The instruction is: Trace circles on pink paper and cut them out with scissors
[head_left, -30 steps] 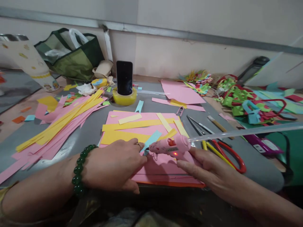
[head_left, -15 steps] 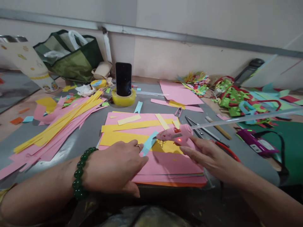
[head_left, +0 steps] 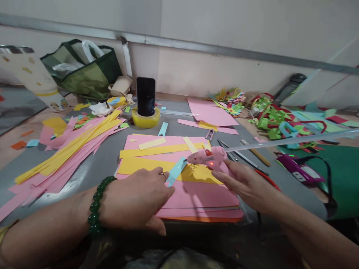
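My right hand (head_left: pixel 246 183) is wrapped round the handle of a pink hot glue gun (head_left: pixel 206 157), whose red light is lit. A long clear glue stick (head_left: pixel 280 141) sticks out of its back. The nozzle is at the upper end of a light blue paper strip (head_left: pixel 177 171). My left hand (head_left: pixel 143 196), with a ring and a green bead bracelet (head_left: pixel 95 207), holds the strip's lower end at its fingers; the fingertips are partly hidden. Beneath lie a yellow paper strip (head_left: pixel 143 167) and a stack of pink paper (head_left: pixel 196 196).
Pink and yellow strips (head_left: pixel 70 149) are piled at left. Behind the stack, a phone (head_left: pixel 146 96) stands in a yellow tape roll (head_left: pixel 146 118). Scissors (head_left: pixel 244 157), a wooden-handled tool (head_left: pixel 256 153) and a purple device (head_left: pixel 300 170) lie at right. A green bag (head_left: pixel 86 74) and a tumbler (head_left: pixel 36 78) stand at back left.
The glue gun's nozzle has shifted slightly up and right along the blue strip. My left hand stays nearly still on the strip, and the view has tilted slightly.
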Available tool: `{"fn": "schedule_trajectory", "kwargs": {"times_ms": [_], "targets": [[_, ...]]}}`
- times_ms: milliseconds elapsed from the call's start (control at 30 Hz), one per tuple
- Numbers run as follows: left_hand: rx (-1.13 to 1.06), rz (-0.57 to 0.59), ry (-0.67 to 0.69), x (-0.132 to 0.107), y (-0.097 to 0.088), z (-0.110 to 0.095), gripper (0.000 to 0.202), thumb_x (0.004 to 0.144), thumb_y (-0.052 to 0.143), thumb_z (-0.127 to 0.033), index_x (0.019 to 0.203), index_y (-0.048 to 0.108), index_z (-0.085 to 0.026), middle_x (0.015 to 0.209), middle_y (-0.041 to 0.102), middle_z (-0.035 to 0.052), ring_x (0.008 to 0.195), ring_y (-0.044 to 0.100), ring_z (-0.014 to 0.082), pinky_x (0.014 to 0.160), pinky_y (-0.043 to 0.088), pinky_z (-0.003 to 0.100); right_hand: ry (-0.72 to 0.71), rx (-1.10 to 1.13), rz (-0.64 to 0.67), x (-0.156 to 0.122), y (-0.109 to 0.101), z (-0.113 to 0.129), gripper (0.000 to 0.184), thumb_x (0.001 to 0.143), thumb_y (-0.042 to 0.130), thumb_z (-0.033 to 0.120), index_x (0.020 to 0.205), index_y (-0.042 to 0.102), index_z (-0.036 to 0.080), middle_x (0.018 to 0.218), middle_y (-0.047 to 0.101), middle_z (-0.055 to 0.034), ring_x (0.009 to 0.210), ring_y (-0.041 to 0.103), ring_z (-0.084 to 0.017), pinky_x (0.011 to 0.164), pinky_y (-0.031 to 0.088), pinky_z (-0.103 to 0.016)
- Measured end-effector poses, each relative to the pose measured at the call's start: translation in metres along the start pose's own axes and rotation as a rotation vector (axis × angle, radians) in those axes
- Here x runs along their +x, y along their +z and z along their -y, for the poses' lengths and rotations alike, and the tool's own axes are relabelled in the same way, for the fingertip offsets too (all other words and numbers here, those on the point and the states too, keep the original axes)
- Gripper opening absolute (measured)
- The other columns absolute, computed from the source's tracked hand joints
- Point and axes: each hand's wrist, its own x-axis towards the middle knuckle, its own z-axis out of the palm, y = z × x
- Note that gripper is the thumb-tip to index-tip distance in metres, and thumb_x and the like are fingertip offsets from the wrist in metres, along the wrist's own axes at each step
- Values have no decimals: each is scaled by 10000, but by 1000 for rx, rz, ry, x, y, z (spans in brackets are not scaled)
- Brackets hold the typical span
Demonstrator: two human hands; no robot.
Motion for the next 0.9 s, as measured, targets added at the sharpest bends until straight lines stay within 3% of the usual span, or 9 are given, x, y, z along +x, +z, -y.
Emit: {"fn": "schedule_trajectory", "kwargs": {"times_ms": [133,400,667,833,900], "targets": [[10,-5,-8,0,-1,-1,459,689,678,-549,957,628,-181,939,606,115,838,544,264,629,469,337,27,-22,-10,1,0,0,392,864,411,544,651,402,216,592,381,34,536,350,-126,497,297,-254],[16,-28,11,-1,-1,-1,466,692,671,-556,931,627,-157,918,613,120,811,550,258,613,450,327,20,-66,50,-21,6,13,383,871,423,543,700,491,207,648,509,0,591,467,-152,555,383,-267],[35,-8,6,-1,-4,-3,455,685,674,-565,914,628,-174,902,610,112,806,546,256,597,445,313,50,-50,36,-11,0,10,403,876,394,550,708,491,197,599,498,9,553,454,-145,526,372,-265],[30,-12,-2,-1,-4,-3,455,683,673,-570,895,635,-168,898,611,115,806,548,255,609,443,317,14,-43,67,-21,7,19,380,869,417,536,843,585,196,732,572,-27,645,505,-166,605,422,-281],[33,-28,6,-1,-3,-3,453,689,665,-573,890,635,-168,892,610,114,808,550,256,612,441,318,1,-42,72,-22,8,21,376,872,420,533,807,583,201,718,564,-19,635,497,-161,599,419,-276]]}}
